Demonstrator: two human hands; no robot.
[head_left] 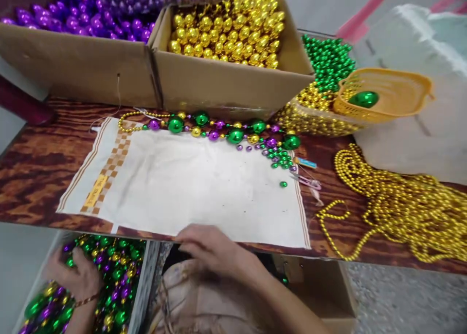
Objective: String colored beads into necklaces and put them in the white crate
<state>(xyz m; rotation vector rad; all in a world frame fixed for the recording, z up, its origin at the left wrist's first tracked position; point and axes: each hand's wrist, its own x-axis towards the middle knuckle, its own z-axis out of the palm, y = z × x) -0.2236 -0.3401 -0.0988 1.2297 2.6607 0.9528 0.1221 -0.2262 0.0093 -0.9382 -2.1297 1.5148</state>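
Note:
My left hand (78, 273) is down in a bin at the lower left, among multicoloured bead necklaces (116, 275). Its fingers are blurred, with the thumb apart from them and beads between; whether it grips any cannot be told. My right hand (207, 246) is at the table's front edge, over the near border of a white cloth (189, 188). Its fingers are loosely bent and apart, with nothing seen in them. Along the cloth's far side lies a necklace (235, 136) of green, purple and gold beads. Loose green and purple beads (279, 157) lie near its right end.
Cardboard boxes of purple beads (76, 20) and gold beads (226, 32) stand behind. To the right are scissors (310, 182), a blue-handled tool (305, 163), gold bead strands (408, 212) and a yellow basket (397, 93) holding a green bead. An open carton (321, 295) sits below.

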